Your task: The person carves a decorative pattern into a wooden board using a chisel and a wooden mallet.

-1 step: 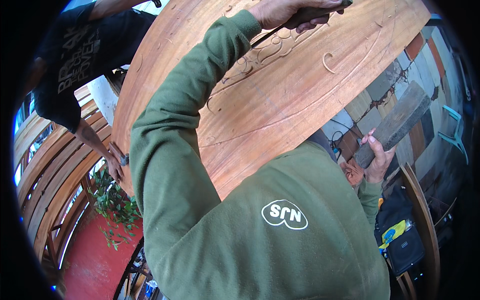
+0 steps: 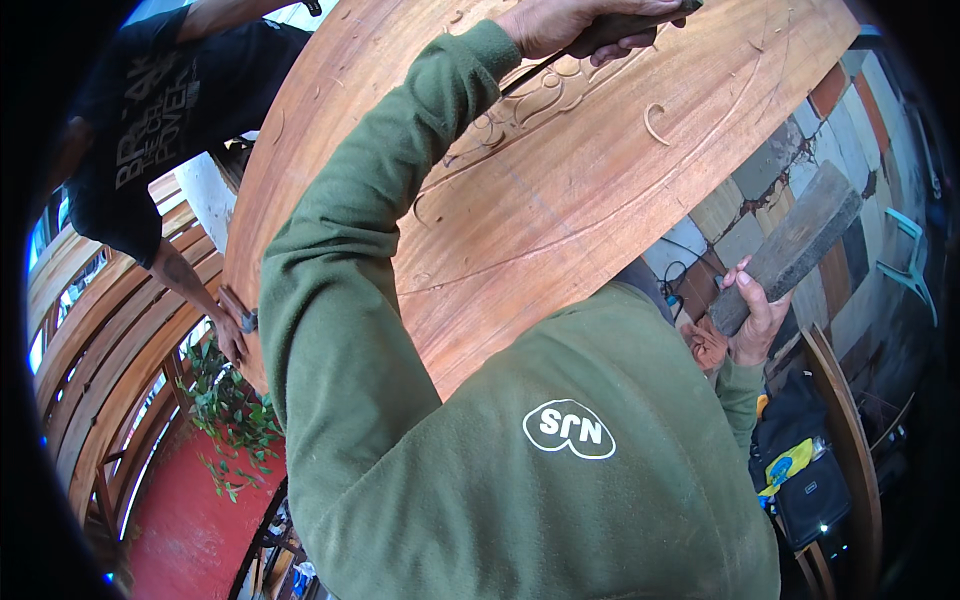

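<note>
Head view: the left hand (image 2: 548, 24) grips a dark-handled tool (image 2: 608, 33) (tip hidden), the right hand (image 2: 760, 322) a wooden block (image 2: 800, 240); steadiness should spare the carved panel (image 2: 560, 215).

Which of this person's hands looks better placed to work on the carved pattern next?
Probably the left hand: it holds a dark tool over the board, close to the carved pattern. The right hand grips a wooden block beyond the board's edge.
</note>
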Tool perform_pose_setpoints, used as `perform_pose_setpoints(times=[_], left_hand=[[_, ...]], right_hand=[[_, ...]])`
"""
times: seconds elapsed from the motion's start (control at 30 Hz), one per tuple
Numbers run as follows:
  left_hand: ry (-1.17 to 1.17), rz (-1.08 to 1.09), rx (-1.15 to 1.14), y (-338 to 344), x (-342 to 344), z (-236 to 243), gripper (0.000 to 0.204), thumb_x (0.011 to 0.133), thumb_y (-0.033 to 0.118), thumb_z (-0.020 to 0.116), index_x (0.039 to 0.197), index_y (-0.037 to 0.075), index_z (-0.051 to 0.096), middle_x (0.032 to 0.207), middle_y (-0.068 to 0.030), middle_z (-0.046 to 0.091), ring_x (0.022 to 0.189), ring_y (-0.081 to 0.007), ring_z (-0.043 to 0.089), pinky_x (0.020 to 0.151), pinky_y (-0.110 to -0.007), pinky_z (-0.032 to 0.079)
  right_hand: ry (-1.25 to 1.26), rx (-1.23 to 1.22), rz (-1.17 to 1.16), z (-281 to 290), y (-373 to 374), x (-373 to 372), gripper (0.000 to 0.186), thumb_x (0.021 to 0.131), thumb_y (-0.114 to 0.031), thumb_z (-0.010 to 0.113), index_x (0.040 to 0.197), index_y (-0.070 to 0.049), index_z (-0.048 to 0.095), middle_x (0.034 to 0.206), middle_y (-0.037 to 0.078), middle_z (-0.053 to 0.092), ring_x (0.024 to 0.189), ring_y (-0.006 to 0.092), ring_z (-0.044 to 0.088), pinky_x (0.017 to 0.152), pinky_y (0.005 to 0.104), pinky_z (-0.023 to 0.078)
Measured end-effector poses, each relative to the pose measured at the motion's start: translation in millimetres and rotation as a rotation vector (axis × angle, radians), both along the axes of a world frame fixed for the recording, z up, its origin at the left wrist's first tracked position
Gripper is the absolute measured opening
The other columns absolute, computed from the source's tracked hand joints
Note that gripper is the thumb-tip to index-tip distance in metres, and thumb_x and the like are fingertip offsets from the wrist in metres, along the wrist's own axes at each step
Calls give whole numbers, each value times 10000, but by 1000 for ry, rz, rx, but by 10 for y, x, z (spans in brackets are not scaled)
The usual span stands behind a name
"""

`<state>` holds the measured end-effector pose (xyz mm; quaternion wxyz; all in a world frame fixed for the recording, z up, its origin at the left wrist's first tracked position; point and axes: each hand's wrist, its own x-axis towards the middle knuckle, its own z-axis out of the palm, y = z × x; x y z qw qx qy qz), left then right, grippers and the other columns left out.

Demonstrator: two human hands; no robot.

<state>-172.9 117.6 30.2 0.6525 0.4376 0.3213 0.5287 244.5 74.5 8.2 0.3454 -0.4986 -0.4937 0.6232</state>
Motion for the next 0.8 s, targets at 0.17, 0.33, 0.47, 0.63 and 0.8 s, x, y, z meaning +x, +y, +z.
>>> perform_pose_setpoints(times=[0.17,0.33,0.47,0.63,0.8], left_hand=[[17,-5,18,-20,-1,6,327,1061,347,616,1207,55,602,865,-5,565,586,-83,492,503,-245,394],[0,-24,11,9,19,4,354,1061,359,609,1233,49,601,899,-12,573,588,-89,497,491,-251,395],[-57,-58,18,33,6,-27,372,1058,369,609,1246,48,600,927,-22,581,574,-93,497,477,-254,388],[-4,-143,-12,65,-10,-37,424,1059,432,586,1186,28,622,724,-24,555,505,-99,469,436,-255,352],[31,-233,-109,77,87,-54,460,1057,461,584,1122,10,651,665,-13,521,501,-102,462,431,-255,336]], right_hand=[[11,10,-34,35,-101,-24,419,831,-70,727,1198,13,544,956,120,634,782,212,663,740,371,553],[17,40,-53,55,-163,-6,434,836,-58,719,1224,14,538,968,128,635,788,218,658,742,378,552],[42,58,-92,67,-192,16,499,831,-39,718,1282,18,514,1001,133,633,795,221,655,743,382,552],[80,194,-94,109,-92,-9,550,841,-29,734,1335,2,494,1046,129,638,862,222,666,783,387,559],[-454,487,-54,302,316,-28,640,879,-38,776,1431,21,457,1148,134,660,1008,201,675,921,377,549]])
